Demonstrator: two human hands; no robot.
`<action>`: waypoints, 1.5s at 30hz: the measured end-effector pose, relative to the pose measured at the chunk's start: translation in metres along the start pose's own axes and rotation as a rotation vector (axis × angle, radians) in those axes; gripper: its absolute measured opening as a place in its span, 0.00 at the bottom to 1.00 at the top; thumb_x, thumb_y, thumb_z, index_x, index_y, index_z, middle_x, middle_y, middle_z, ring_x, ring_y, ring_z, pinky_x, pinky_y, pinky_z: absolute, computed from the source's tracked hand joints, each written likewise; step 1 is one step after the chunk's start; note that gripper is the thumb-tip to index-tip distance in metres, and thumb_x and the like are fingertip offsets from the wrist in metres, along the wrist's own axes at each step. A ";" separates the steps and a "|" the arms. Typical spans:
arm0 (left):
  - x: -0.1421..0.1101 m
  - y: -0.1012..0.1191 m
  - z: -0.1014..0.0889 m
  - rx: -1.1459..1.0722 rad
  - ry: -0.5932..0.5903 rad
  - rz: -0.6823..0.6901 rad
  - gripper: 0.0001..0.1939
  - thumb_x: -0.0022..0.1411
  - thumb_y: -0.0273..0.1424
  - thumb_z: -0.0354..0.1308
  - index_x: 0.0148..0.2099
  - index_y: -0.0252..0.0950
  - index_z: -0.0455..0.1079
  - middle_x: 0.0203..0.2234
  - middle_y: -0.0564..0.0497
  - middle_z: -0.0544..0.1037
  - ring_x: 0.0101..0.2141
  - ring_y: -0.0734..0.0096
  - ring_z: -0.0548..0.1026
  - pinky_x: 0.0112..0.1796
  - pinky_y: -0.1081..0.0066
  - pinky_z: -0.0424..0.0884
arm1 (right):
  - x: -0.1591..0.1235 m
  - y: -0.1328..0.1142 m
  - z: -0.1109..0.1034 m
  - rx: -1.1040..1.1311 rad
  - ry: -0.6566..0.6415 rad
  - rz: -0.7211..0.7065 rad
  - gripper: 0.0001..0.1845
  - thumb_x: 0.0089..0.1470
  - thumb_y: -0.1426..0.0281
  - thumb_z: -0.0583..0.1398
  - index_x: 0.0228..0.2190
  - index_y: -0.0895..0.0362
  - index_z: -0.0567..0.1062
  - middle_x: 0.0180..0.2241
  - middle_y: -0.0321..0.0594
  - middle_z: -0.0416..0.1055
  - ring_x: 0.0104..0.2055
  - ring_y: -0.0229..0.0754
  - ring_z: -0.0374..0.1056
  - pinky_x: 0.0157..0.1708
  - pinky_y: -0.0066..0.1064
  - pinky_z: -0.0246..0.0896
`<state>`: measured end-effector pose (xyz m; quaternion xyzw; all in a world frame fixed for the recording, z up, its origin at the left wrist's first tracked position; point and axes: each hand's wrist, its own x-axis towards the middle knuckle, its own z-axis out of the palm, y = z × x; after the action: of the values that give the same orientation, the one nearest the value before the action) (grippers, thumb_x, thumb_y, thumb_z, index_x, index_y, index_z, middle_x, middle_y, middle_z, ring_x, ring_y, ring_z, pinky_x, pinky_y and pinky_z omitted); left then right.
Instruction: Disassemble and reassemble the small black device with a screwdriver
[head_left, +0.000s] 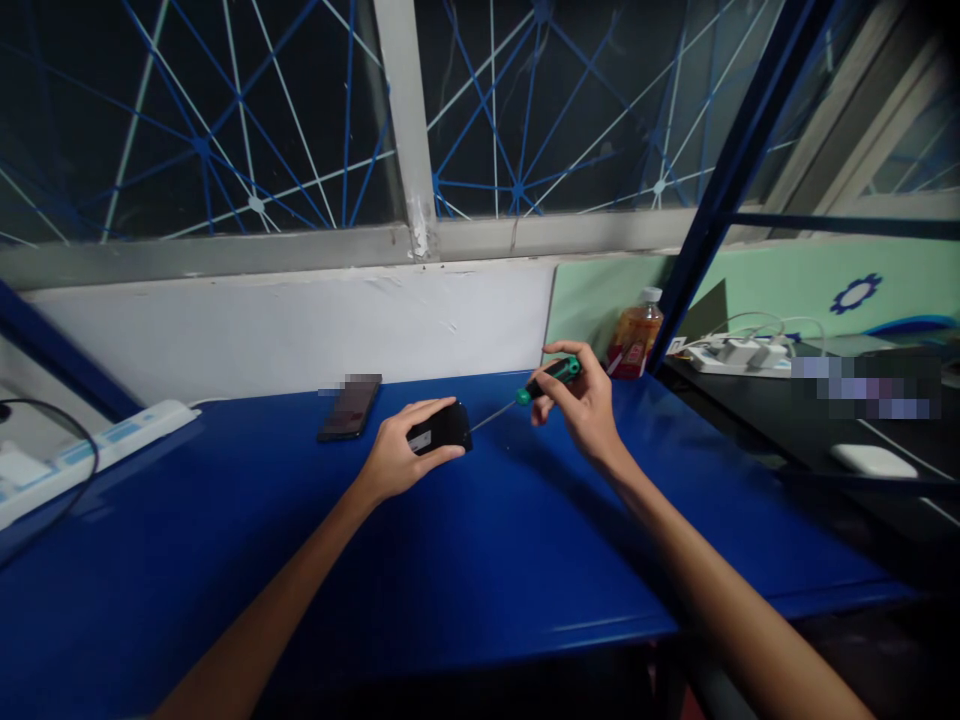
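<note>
My left hand (409,450) is closed around a small black box-shaped device (442,430) with a pale label, thumb and fingers along its two long sides. In my right hand (581,400) is a screwdriver (553,378) with a green and black handle, gripped between thumb and fingers. Its thin metal shaft slants down to the left, and the tip meets or nearly meets the right end of the device. Whether the tip sits in a screw is too small to tell. Behind my left hand, a dark phone (351,408) lies on the blue table (480,560).
A white power strip (112,455) with a black cable lies at the left. At the back right stands a bottle (636,335) of reddish drink beside a blue metal post (731,170). Another power strip (739,357) with plugs and a white case (874,461) are on the black table beyond.
</note>
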<state>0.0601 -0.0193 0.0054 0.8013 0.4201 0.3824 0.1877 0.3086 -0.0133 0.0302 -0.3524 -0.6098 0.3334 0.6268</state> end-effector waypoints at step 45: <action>0.000 -0.002 -0.001 0.014 0.013 0.013 0.27 0.54 0.39 0.63 0.56 0.41 0.67 0.52 0.45 0.72 0.53 0.53 0.69 0.55 0.52 0.64 | 0.001 0.001 -0.004 -0.147 0.023 -0.027 0.17 0.49 0.61 0.65 0.36 0.55 0.66 0.16 0.28 0.64 0.13 0.33 0.62 0.12 0.25 0.56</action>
<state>0.0582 -0.0179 0.0045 0.8027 0.4188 0.3860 0.1770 0.3125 -0.0125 0.0300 -0.3931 -0.6303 0.2751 0.6104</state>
